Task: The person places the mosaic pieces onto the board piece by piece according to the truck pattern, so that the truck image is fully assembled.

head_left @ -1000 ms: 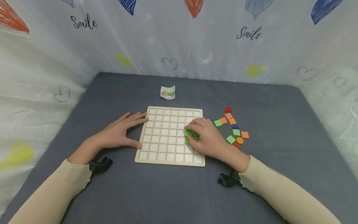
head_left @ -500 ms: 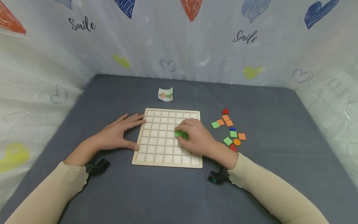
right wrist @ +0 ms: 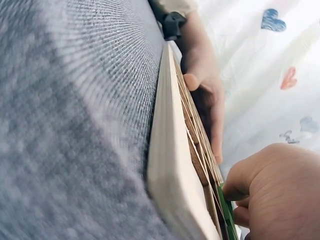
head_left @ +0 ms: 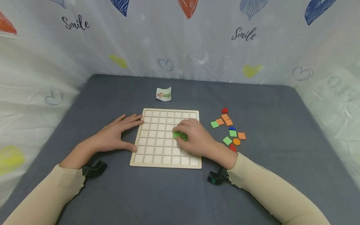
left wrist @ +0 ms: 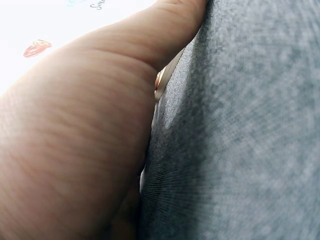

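Observation:
A pale wooden grid board (head_left: 166, 166) lies on the grey cloth, in front of me. My left hand (head_left: 111, 133) steadies its left side, fingers spread, with fingertips at the upper edge and the thumb tip lower down. Over the right half of the board is my right hand (head_left: 195, 137), its thumb and curled index finger on opposite sides of a green square tile (head_left: 177, 134). Another green tile (head_left: 184, 136) sits right beside it, partly under the fingers. In the right wrist view, the thumb meets the green tiles (right wrist: 226, 207) at board level. The right palm hides several squares.
Right of the board lie loose orange squares (head_left: 229, 122), light green squares (head_left: 227, 140), red pieces (head_left: 224, 110), an orange disc (head_left: 236, 142) and a blue piece (head_left: 232, 128). A small printed card (head_left: 163, 94) rests beyond the board. A patterned curtain (head_left: 208, 40) hangs behind the table.
My right hand has moved left by about one column on the board, and a green tile now shows in that column. My left hand keeps its place at the board's edge.

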Tool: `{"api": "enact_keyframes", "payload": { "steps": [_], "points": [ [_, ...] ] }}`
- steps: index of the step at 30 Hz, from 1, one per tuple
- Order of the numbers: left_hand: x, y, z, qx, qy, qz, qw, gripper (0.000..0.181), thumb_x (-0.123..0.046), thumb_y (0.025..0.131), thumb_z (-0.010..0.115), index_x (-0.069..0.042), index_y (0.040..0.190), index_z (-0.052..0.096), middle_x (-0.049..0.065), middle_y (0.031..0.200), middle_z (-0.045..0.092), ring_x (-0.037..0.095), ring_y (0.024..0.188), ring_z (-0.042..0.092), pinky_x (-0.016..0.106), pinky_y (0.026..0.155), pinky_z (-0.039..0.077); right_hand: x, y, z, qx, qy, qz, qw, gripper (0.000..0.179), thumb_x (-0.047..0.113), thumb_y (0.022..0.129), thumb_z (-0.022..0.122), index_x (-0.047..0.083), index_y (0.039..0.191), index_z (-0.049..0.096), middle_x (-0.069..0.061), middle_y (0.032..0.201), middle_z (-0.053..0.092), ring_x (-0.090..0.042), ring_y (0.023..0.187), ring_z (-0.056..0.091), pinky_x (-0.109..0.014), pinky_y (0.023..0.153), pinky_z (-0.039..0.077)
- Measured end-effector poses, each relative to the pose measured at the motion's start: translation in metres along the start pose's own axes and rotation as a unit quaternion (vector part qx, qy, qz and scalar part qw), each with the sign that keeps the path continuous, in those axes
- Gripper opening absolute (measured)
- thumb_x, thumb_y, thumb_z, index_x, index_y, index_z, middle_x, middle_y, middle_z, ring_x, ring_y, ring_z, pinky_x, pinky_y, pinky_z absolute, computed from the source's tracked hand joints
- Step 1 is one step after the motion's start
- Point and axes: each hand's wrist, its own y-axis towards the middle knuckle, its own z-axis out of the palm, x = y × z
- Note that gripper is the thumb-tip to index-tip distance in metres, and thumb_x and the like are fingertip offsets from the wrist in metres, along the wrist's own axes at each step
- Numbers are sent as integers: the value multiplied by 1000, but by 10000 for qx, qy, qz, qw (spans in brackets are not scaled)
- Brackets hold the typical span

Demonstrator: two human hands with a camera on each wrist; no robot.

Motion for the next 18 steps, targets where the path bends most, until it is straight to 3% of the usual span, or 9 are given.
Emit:
{"api": "enact_keyframes", "payload": {
  "steps": [18],
  "points": [
    [-2,-1,0,-19,-35,-57,10000,114,-67,78,92,-35,173,36,-9,182,18,31,169,4,66,134,8,2,-12,-11,-197,-114,212,9995,21,14,100,73,10,119,83,-1,113,75,-21,105,66,-47,98,53]
  ]
}}
